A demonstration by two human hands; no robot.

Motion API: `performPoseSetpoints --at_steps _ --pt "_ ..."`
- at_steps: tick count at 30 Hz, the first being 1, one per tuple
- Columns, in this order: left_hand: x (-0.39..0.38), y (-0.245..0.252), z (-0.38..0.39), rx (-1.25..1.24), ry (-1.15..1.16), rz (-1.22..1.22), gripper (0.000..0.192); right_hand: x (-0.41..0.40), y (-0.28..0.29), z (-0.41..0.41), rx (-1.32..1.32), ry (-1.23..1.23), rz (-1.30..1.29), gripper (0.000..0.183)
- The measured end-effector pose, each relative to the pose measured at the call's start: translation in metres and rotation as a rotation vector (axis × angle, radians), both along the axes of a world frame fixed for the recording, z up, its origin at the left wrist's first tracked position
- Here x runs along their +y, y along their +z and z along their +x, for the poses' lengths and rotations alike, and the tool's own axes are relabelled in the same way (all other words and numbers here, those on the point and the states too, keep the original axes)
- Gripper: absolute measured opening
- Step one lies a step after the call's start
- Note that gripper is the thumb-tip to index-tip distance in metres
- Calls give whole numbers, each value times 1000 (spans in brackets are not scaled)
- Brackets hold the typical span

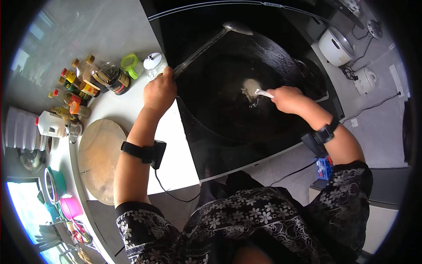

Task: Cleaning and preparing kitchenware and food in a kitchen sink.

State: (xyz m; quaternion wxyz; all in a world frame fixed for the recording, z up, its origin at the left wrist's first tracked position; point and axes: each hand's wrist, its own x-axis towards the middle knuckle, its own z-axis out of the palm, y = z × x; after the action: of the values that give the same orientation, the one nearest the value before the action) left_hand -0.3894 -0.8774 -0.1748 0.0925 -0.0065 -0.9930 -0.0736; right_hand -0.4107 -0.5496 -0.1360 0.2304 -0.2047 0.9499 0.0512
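Note:
My left hand [161,92] grips the end of a long metal ladle [204,49]. The ladle's head lies over the far side of a large black wok [217,109]. Over the middle of the wok, my right hand [287,100] pinches a short white object [264,93], perhaps a spoon handle; I cannot tell exactly. At its tip a pale, whitish patch [251,87] shows in the wok, with small white specks beside it. Whether the white object touches the wok is unclear.
To the left stand a lidded glass jar [155,64], a green-lidded container [131,65] and several sauce bottles [110,77]. A round wooden cutting board [100,158] lies nearer me. At right are a white rice cooker [336,46], a white kettle [365,80] and power cords.

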Motion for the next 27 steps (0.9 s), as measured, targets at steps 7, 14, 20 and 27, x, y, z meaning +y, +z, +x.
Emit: performPoseSetpoints --at_steps 7,14,20,27 --pt "2 4 3 -25 45 -44 18 -31 -42 -19 -273 37 -354 34" --pt "3 1 1 28 7 -65 17 -30 -62 -85 310 -61 117 57" --pt "-5 1 4 26 -3 -75 16 19 -30 -36 307 64 476 45" --pt "2 3 1 -16 16 -35 16 -7 -18 -25 17 -2 103 29"
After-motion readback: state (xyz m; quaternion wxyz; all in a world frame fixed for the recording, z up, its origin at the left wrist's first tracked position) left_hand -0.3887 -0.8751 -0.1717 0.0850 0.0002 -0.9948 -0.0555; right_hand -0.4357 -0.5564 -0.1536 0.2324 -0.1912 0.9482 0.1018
